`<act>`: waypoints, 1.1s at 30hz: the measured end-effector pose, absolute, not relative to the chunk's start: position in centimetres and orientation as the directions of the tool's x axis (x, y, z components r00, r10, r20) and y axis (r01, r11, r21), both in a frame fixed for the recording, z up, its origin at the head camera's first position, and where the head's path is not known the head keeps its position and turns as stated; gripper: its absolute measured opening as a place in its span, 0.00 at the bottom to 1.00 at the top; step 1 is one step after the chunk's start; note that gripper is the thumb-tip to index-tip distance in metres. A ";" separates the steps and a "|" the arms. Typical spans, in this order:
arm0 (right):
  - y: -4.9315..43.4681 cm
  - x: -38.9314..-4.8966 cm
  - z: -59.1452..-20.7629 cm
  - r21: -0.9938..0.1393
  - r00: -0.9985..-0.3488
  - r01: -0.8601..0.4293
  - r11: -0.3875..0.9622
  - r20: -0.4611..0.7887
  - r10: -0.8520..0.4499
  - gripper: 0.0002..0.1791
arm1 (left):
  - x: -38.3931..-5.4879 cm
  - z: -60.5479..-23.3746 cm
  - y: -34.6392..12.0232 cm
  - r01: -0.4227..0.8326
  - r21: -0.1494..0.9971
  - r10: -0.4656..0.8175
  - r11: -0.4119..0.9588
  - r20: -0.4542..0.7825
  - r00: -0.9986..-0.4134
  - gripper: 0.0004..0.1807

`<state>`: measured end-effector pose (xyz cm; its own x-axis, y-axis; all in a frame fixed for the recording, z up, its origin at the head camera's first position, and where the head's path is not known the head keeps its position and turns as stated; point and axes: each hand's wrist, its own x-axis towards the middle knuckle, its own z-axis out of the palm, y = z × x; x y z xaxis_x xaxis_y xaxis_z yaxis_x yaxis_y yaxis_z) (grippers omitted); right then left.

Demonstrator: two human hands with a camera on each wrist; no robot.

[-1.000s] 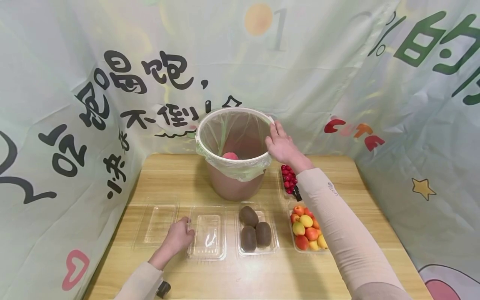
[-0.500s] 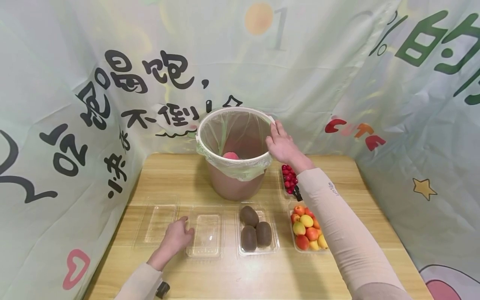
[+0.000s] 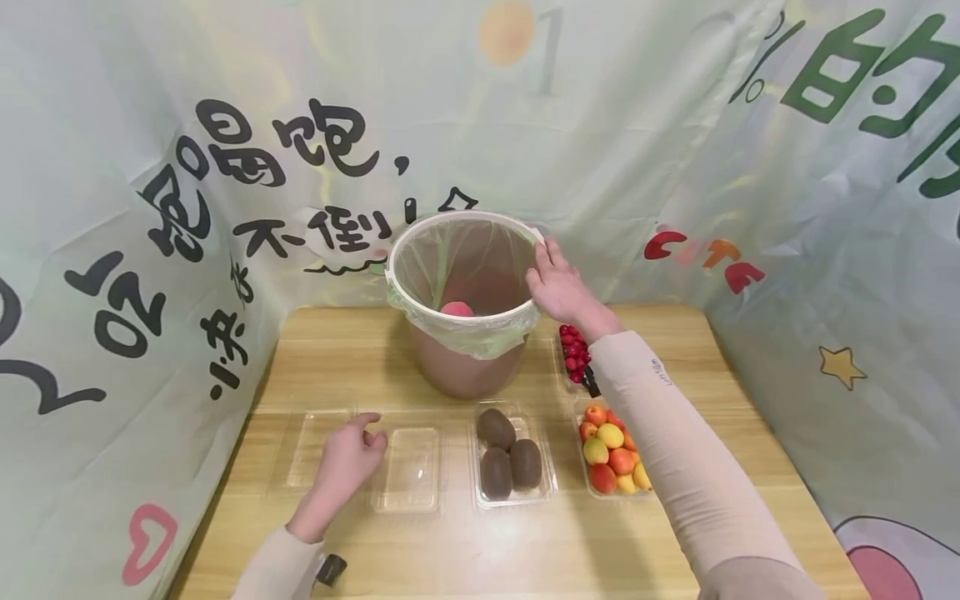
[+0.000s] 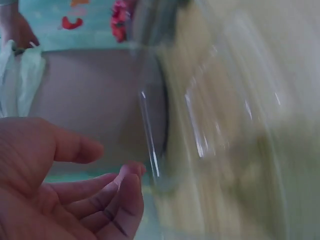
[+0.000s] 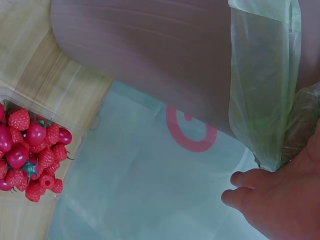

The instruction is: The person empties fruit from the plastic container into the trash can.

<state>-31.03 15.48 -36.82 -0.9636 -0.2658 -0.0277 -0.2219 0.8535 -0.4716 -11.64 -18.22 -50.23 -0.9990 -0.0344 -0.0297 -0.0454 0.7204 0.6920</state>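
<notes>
Pinkish bin (image 3: 465,377) at the back, my right hand (image 3: 562,287) on its rim (image 3: 483,320) (can't tell if it grips), probably steadying. Clear plastic tray (image 3: 408,475) beside my left hand (image 3: 348,454), loose, holding nothing; any grab'd call for a pinch, imo.

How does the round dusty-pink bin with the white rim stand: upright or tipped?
Upright. The head view shows the bin resting base-down on the pale wooden table, rim uppermost.
</notes>
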 end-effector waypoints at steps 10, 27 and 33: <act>15.7 -30.8 -36.6 -0.476 -0.966 -0.208 0.855 -0.038 -0.256 0.41 | -12.5 -51.0 -12.7 -0.150 0.919 0.085 0.364 -0.193 -0.978 0.27; 15.5 -30.9 -36.7 -0.463 -0.966 -0.217 0.859 -0.023 -0.256 0.41 | -13.5 -52.7 -6.9 -0.019 0.816 0.147 0.577 -0.127 -0.981 0.37; 15.5 -30.8 -36.6 -0.464 -0.966 -0.213 0.860 -0.029 -0.255 0.40 | -13.3 -53.8 -6.1 -0.079 0.844 0.148 0.530 -0.184 -0.972 0.37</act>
